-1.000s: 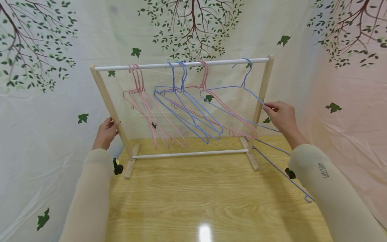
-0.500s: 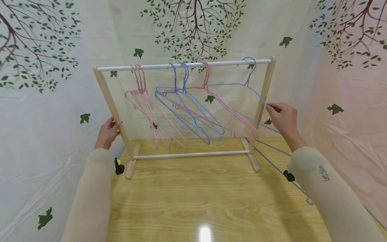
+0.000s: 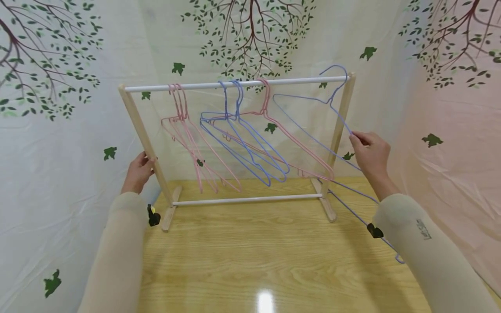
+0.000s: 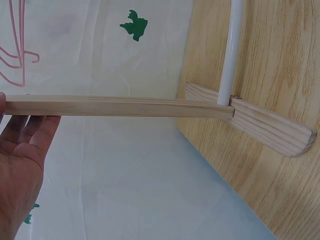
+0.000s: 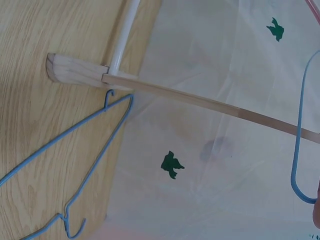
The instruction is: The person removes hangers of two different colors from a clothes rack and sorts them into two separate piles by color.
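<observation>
My left hand (image 3: 138, 172) grips the left wooden post (image 3: 137, 124) of a small clothes rack; in the left wrist view its thumb and fingers lie on opposite sides of the post. At the rack's right end, my right hand (image 3: 372, 154) pinches the sloping shoulder of a blue clothes hanger (image 3: 330, 101). That hanger's hook is raised, with its tip above the white top rail (image 3: 195, 86) and its curve overlapping the rail near the right post (image 3: 340, 117). In the right wrist view only a fingertip shows beside the hanger's rounded corner (image 5: 297, 145).
Several pink hangers (image 3: 183, 104) hang at the rail's left, several blue hangers (image 3: 225, 102) in the middle, and more pink hangers (image 3: 267, 98) right of them. Another blue hanger (image 5: 51, 143) lies on the wooden table (image 3: 250, 248) beside the rack's right foot (image 3: 328, 211).
My right hand has moved slightly right, and the blue hanger has risen and shifted right, its hook lifting over the rail. The left hand stays on the post.
</observation>
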Action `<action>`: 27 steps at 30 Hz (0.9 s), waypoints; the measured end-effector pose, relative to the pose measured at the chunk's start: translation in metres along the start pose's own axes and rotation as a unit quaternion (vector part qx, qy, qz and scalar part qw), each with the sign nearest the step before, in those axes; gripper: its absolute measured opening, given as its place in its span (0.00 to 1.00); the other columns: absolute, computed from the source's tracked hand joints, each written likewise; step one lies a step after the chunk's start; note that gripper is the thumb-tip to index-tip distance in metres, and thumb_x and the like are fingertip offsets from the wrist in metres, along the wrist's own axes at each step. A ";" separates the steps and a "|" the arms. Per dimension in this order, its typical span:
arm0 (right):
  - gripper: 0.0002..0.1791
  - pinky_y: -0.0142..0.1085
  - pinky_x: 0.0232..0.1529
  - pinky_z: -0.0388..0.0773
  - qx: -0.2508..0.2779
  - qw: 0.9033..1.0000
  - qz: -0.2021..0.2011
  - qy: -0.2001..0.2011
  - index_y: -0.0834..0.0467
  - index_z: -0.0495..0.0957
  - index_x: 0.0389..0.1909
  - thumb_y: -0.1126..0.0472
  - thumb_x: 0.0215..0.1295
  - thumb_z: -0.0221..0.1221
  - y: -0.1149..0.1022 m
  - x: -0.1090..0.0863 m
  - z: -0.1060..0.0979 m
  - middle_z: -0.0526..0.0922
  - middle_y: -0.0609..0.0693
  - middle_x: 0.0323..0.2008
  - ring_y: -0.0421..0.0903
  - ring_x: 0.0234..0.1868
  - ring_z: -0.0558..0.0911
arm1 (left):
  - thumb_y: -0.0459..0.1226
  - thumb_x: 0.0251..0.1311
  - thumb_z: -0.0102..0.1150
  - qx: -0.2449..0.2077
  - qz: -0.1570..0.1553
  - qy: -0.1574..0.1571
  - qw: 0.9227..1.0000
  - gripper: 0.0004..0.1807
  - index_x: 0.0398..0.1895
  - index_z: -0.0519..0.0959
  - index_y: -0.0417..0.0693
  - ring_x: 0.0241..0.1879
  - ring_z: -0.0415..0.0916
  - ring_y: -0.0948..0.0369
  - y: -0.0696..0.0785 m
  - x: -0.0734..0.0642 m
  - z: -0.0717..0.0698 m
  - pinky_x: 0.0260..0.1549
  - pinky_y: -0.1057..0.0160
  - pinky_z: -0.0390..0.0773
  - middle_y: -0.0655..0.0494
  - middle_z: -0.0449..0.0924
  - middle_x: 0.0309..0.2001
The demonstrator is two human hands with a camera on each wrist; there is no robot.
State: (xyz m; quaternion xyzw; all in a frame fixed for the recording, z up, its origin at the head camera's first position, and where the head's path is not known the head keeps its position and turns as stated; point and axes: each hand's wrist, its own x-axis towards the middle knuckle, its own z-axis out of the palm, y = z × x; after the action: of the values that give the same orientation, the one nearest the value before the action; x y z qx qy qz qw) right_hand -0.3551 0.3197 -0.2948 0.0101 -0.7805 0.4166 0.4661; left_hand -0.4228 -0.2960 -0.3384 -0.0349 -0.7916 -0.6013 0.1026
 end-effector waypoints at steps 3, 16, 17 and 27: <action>0.11 0.20 0.27 0.69 0.016 1.000 -0.005 0.017 0.59 0.84 0.36 0.57 0.56 0.62 0.003 -0.003 -0.002 0.78 0.36 0.26 0.31 0.27 0.75 | 0.41 0.69 0.37 -0.001 0.005 -0.003 1.000 0.28 0.70 0.48 0.47 0.60 0.57 0.46 0.000 0.001 -0.001 0.58 0.49 0.62 0.35 0.57 0.62; 0.10 0.19 0.23 0.72 0.042 0.999 0.002 0.033 0.59 0.84 0.35 0.58 0.55 0.63 0.015 -0.022 -0.014 0.79 0.40 0.26 0.33 0.25 0.76 | 0.42 0.69 0.36 0.015 -0.001 -0.007 1.000 0.29 0.71 0.46 0.49 0.60 0.57 0.46 0.000 0.003 -0.002 0.57 0.49 0.62 0.36 0.56 0.63; 0.10 0.19 0.23 0.72 0.045 0.998 0.003 0.034 0.60 0.84 0.35 0.59 0.55 0.63 0.016 -0.024 -0.015 0.78 0.40 0.26 0.33 0.25 0.76 | 0.42 0.69 0.36 0.015 -0.002 -0.007 1.000 0.29 0.71 0.46 0.49 0.60 0.57 0.46 0.000 0.003 -0.002 0.57 0.49 0.62 0.36 0.56 0.63; 0.11 0.19 0.23 0.73 0.063 0.997 0.033 0.026 0.63 0.83 0.38 0.62 0.56 0.62 0.027 -0.045 -0.027 0.78 0.45 0.27 0.34 0.25 0.76 | 0.43 0.69 0.36 0.010 0.000 -0.004 1.000 0.29 0.71 0.46 0.48 0.60 0.57 0.46 -0.003 0.009 -0.002 0.57 0.50 0.62 0.35 0.56 0.63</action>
State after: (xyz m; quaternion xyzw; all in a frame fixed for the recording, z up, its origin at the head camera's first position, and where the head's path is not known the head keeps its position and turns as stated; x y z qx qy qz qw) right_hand -0.3215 0.3382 -0.3392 0.0031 -0.7405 0.4799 0.4705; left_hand -0.4316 -0.2990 -0.3387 -0.0362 -0.7981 -0.5931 0.1000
